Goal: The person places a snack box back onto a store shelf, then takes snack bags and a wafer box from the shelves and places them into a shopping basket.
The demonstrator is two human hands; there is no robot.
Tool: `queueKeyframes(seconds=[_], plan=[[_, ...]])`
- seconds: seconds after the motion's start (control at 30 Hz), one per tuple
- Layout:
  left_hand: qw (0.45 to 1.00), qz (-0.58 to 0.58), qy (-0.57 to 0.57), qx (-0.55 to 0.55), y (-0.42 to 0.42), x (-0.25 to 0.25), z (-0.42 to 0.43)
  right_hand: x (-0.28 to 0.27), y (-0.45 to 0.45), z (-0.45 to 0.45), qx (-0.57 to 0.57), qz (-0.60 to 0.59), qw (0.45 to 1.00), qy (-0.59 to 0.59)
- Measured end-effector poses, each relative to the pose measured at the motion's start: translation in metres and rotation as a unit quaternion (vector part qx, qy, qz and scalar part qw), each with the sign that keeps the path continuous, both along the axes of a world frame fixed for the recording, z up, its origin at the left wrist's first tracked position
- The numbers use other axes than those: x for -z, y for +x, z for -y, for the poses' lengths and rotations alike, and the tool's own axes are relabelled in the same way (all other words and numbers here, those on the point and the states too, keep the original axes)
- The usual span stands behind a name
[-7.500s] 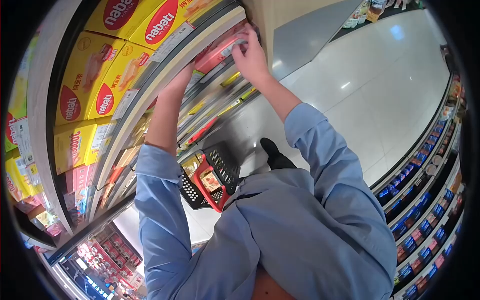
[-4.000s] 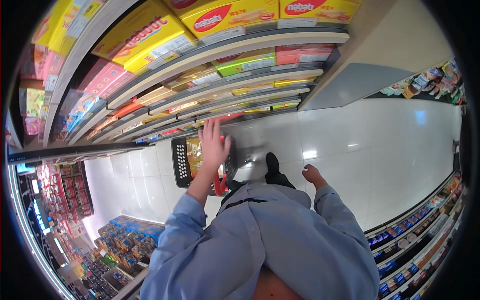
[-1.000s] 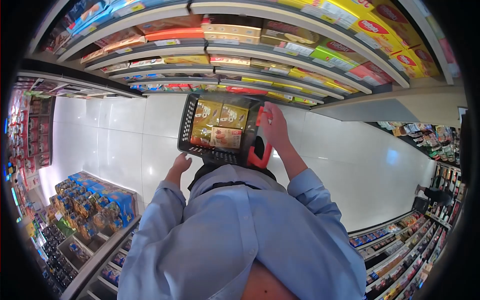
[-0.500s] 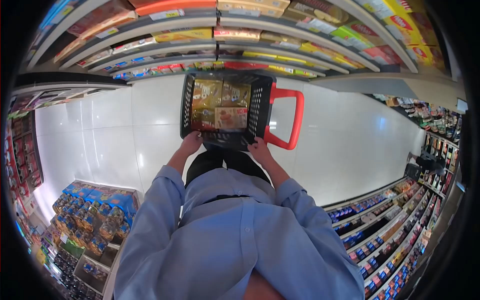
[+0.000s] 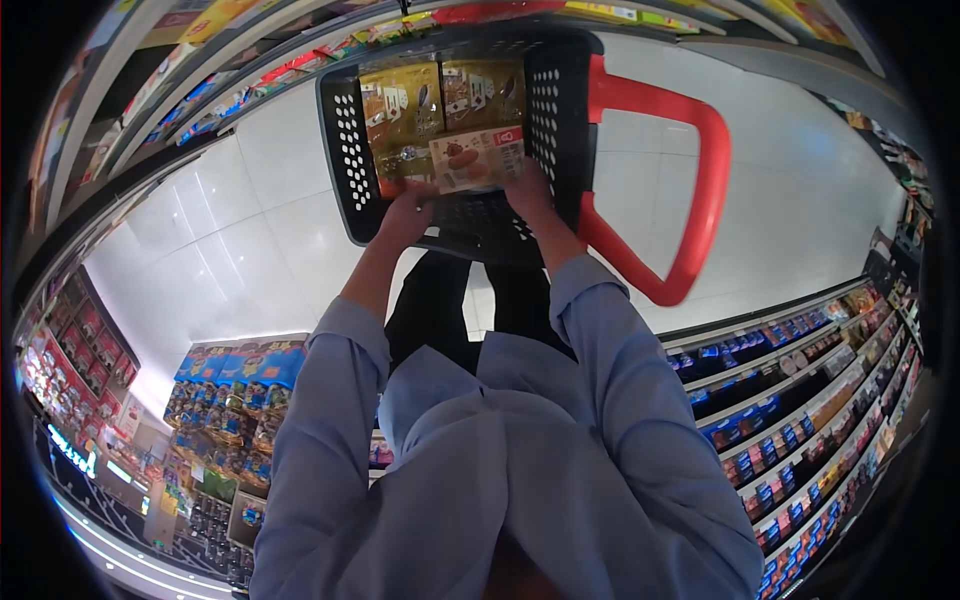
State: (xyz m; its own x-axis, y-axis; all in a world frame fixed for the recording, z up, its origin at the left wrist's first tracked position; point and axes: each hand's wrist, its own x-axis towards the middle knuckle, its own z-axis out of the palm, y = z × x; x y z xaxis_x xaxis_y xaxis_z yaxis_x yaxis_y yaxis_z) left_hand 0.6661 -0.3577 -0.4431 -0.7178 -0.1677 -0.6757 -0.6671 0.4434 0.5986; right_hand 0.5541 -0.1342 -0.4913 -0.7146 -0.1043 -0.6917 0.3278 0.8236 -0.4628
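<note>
The left hand [image 5: 408, 212] is at the left end of the box [image 5: 475, 160], its grip unclear. The box lies inside the basket [image 5: 572, 135]; it looks light, stiff, easily crushed, better held by both ends. The right hand [image 5: 530, 195] seems to grasp its right end.

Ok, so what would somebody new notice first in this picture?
Probably the big red handle sticking out from the right side of the black basket. Next, the gold packs inside the basket, with a pale box in front of them. The left hand and right hand reach in at that box's two ends.
</note>
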Motion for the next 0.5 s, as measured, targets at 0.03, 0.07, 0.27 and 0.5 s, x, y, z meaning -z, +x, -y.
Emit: queueKeyframes(seconds=[0.03,0.07,0.27,0.5], plan=[[0.998,0.039,-0.001,0.044,-0.006,0.011,0.003,0.007,-0.002,0.002,0.001,0.011,1.000,0.014],[0.998,0.050,0.023,0.021,-0.011,0.020,0.003,0.013,-0.003,0.003,0.011,0.012,1.000,0.024],[0.994,0.093,0.046,-0.032,-0.013,0.119,-0.001,0.065,-0.003,0.000,0.056,-0.016,0.998,0.005],[0.938,0.053,0.221,-0.261,-0.036,0.120,-0.031,0.094,0.007,-0.003,0.089,-0.002,0.996,-0.023]])
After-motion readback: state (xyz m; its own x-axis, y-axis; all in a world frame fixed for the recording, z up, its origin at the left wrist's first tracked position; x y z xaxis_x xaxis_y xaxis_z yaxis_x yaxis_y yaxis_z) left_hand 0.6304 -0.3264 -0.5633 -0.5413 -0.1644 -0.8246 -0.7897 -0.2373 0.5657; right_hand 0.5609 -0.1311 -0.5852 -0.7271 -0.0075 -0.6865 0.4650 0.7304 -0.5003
